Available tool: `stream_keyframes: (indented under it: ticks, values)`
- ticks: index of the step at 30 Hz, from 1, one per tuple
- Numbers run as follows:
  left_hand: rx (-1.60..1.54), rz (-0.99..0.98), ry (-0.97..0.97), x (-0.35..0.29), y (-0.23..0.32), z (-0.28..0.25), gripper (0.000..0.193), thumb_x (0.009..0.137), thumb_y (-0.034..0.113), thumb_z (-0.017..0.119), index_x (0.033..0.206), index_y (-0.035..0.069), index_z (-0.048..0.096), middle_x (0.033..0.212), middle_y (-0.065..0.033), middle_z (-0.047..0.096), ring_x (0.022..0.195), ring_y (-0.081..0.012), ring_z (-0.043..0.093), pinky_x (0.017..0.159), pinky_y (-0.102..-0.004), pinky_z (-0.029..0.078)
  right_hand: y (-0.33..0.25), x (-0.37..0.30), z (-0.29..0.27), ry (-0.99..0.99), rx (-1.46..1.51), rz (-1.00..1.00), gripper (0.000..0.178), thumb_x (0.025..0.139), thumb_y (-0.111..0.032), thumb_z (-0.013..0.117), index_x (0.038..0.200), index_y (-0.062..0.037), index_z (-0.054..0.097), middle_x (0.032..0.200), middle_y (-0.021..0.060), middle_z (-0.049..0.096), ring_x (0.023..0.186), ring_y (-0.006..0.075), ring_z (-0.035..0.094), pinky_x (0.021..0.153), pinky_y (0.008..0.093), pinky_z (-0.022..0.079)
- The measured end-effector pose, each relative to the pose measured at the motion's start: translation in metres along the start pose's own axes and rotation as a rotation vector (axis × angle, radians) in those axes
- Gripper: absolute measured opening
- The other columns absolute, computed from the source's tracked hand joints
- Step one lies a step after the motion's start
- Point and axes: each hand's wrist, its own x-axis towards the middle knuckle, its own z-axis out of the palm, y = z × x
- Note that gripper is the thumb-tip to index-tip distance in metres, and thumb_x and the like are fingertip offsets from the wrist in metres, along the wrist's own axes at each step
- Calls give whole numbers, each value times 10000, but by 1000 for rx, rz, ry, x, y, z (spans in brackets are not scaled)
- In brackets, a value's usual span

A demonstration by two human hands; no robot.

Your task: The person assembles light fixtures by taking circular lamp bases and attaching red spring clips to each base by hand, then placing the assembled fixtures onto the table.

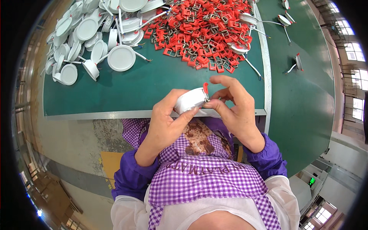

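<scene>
Over the front edge of the green table, my left hand (pixel 167 119) grips a round white downlight (pixel 189 101) by its rim, tilted on its side. At the downlight's right side, my right hand (pixel 237 111) pinches a red-tipped metal spring clip (pixel 206 92) between thumb and fingers. The red end of the clip points up; how its wire meets the downlight is hidden by my fingertips. A heap of similar red clips (pixel 207 30) lies beyond my hands. To its left is a large pile of white downlights (pixel 121 58) with white cables.
A metal strip (pixel 265 57) divides my table (pixel 134 96) from a lower-looking green surface (pixel 303 88) on the right, where several downlights with clips lie apart. Two more downlights rest at the right edge of the clip heap.
</scene>
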Motion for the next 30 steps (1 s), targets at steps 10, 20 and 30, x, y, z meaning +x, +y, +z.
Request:
stream_keyframes:
  ticks: [10, 20, 30]
  values:
    - [-88, -67, -95, -5, -1, 23, 266, 857, 64, 701, 1101, 13, 607, 904, -71, 667, 831, -134, 645, 741, -286, 513, 6, -11, -32, -194, 381, 374, 471, 838, 96, 634, 1294, -2, 573, 1098, 138, 678, 821, 145, 697, 716, 255, 559]
    - [1065, 412, 514, 61, -27, -78, 589, 759, 193, 800, 1295, 92, 581, 1399, -165, 470, 1310, -345, 410, 1065, -449, 354, 56, 5, -142, 480, -719, 79, 387, 822, -64, 725, 1203, -63, 660, 1049, 83, 701, 646, 125, 632, 602, 259, 499]
    - [1177, 246, 580, 61, -35, -84, 601, 750, 125, 793, 1303, 107, 560, 1320, -120, 519, 1247, -326, 467, 965, -449, 432, 84, 39, -25, 5, -667, 10, 173, 851, -142, 671, 991, -40, 676, 904, 153, 621, 793, 372, 634, 699, 454, 502]
